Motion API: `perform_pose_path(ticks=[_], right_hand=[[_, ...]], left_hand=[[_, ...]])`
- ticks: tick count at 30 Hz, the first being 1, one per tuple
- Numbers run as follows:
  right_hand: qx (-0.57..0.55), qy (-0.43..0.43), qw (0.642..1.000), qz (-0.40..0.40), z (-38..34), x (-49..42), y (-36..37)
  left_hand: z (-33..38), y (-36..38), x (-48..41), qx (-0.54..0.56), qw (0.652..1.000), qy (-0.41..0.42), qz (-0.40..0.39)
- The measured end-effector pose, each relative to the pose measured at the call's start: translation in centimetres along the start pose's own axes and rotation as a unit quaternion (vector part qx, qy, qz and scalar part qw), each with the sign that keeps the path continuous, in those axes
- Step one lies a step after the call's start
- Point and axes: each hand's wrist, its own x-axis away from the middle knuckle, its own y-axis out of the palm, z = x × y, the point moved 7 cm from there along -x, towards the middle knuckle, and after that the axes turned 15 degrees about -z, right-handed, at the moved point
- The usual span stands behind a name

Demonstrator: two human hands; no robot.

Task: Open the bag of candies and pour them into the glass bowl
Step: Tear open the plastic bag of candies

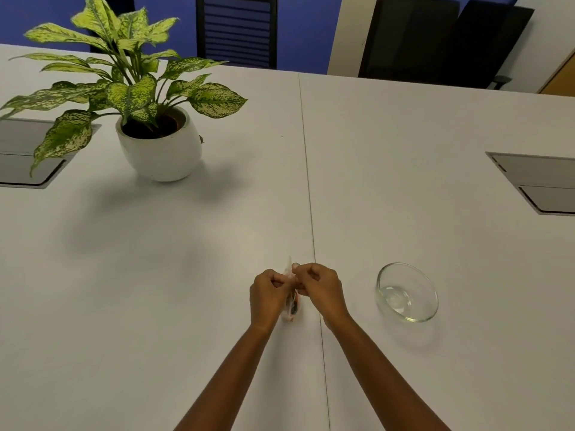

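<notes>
A small clear bag of candies (292,307) hangs between my two hands above the white table (155,275), with dark and orange pieces showing in its lower part. My left hand (268,295) pinches the bag's top from the left. My right hand (320,286) pinches the same top edge from the right. Fingers hide most of the bag's upper part. To the right of my hands stands the glass bowl (407,292), with nothing in it.
A potted plant (158,144) in a white pot stands at the far left. Grey cable hatches (28,157) (541,185) are set into the table at the left and right edges. Black chairs (236,29) line the far side.
</notes>
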Motion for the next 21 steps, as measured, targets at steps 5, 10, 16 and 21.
perform_pose_path(ticks=[5, 10, 16, 21], right_hand=[[-0.011, 0.026, 1.000, -0.003, 0.2, 0.6, -1.4], [-0.036, 0.074, 0.996, -0.040, 0.9, 0.9, -1.9], [0.023, 0.067, 0.996, -0.049, 0.6, 1.2, -2.0], [0.071, 0.031, 0.997, -0.020, -0.2, 1.5, -2.0]], left_hand=[[0.4, 1.9, 0.1, -0.014, 0.999, 0.022, -0.037], [-0.1, 2.5, 0.3, 0.009, 0.995, -0.007, -0.103], [-0.5, 2.3, 0.9, 0.074, 0.984, -0.056, -0.151], [0.8, 1.6, 1.2, 0.040, 0.998, 0.002, -0.056]])
